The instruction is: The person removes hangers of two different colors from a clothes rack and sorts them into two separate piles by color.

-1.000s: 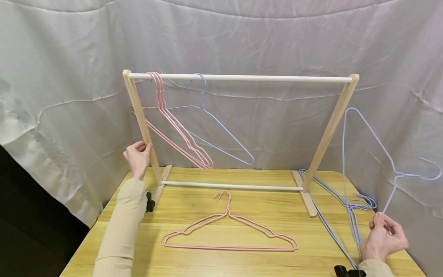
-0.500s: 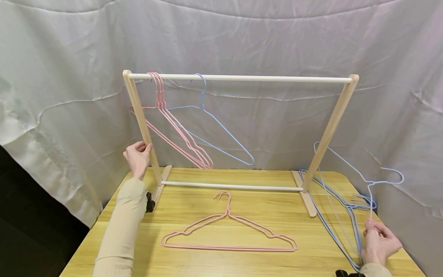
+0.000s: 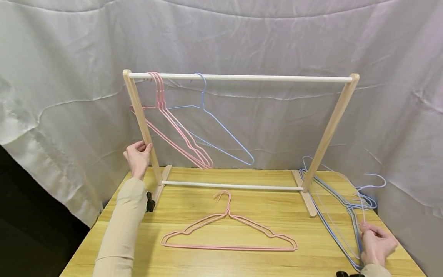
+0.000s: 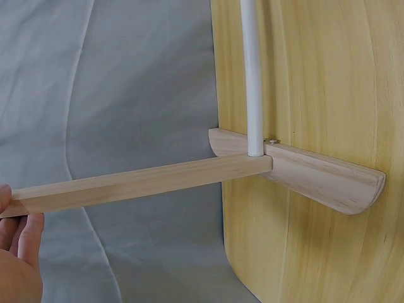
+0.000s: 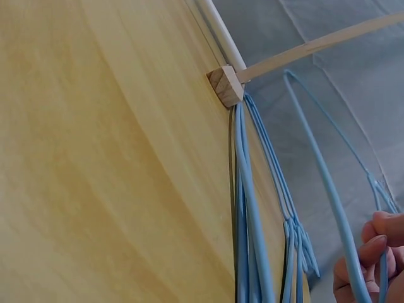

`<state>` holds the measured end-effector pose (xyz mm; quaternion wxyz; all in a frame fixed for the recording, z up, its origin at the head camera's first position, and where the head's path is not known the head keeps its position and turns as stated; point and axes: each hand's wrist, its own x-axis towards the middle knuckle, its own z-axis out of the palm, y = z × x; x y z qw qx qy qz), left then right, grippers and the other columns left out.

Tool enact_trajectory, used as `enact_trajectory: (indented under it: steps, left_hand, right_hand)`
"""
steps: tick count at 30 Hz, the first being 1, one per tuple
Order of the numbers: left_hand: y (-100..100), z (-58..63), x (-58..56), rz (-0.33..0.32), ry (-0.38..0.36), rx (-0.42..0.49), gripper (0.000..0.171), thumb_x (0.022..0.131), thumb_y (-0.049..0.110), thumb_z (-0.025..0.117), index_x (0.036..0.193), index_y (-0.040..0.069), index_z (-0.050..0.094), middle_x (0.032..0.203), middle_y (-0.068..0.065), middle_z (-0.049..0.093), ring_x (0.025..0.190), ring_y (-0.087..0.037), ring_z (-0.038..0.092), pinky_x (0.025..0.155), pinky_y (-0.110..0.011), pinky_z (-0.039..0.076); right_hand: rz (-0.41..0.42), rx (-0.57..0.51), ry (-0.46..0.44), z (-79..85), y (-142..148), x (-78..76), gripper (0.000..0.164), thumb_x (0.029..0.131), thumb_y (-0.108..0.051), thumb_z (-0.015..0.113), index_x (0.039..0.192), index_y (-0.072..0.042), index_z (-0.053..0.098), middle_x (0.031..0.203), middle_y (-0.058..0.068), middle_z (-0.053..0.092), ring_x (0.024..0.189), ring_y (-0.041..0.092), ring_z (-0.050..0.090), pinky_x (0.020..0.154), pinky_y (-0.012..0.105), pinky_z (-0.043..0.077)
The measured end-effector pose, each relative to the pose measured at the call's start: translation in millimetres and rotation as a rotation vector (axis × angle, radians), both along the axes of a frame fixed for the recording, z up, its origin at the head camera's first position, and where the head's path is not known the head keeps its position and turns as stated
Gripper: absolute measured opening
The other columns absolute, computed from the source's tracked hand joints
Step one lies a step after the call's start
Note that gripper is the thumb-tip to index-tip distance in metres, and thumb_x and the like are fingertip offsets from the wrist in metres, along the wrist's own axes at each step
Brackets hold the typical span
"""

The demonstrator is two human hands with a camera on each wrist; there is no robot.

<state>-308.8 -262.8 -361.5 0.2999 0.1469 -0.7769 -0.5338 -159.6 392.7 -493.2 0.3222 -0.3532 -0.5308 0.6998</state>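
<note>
The slim, pale-blue hanger point(image 5: 327, 180), triangular with a curved hook, is held over the stacked blue hangers point(image 5: 249, 208) at the worktop's point(image 3: 270, 207) right side. The right hand point(image 3: 376, 243) pinches its shoulder; the left hand point(image 3: 137, 158) grips a wooden upright point(image 3: 140, 119). In the head view, its hook points right and its long axis runs from near right to far left.

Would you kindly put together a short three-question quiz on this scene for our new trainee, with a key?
1. Multiple choice: what colour is the hanger in the right grip?
a) pink
b) blue
c) green
2. True or false: the left grip holds the top bar.
3. Fill the gap: the hangers lying in front of the rack are ____ in colour.

Key: 1. b; 2. false, it holds an upright; 3. pink.
</note>
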Motion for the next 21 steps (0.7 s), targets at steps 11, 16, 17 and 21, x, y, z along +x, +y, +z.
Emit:
enact_trajectory:
  steps: [11,16,17,21]
  left_hand:
    - [0.4,0.7,1.0,-0.006,0.007,0.004,0.034,0.096,0.018,0.068,0.122,-0.004,0.07,0.121,-0.026,0.069,0.135,-0.03,0.035,0.112,-0.044,0.029]
    - [0.5,0.3,0.6,-0.005,0.007,0.004,0.034,0.096,0.018,0.068,0.122,-0.003,0.07,0.121,-0.025,0.07,0.133,-0.03,0.035,0.111,-0.044,0.029]
    - [0.4,0.1,0.6,-0.005,0.007,0.004,0.034,0.096,0.018,0.069,0.122,-0.003,0.07,0.121,-0.025,0.07,0.133,-0.03,0.035,0.111,-0.044,0.03]
    - [0.1,-0.3,0.0,-0.006,0.01,0.001,0.034,0.095,0.018,0.069,0.121,-0.003,0.071,0.121,-0.025,0.07,0.134,-0.03,0.035,0.111,-0.044,0.029]
  right_hand:
    - [0.044,0.064,-0.128,-5.2,1.5,5.0,0.044,0.084,-0.001,0.068,0.052,-0.032,0.071,0.048,-0.025,0.057,0.05,-0.008,0.046,0.049,0.008,0.039]
    - [0.053,0.114,-0.186,-7.5,2.7,5.4,0.045,0.083,-0.004,0.07,0.052,-0.037,0.07,0.048,-0.029,0.056,0.054,-0.013,0.047,0.059,0.004,0.036]
    - [0.059,0.125,-0.201,-7.9,3.0,5.6,0.045,0.083,-0.005,0.07,0.052,-0.038,0.07,0.048,-0.03,0.056,0.055,-0.014,0.047,0.062,0.002,0.035]
    - [0.1,0.189,-0.294,-8.2,3.9,7.4,0.046,0.084,-0.012,0.071,0.054,-0.046,0.068,0.049,-0.035,0.054,0.06,-0.018,0.045,0.068,0.002,0.03]
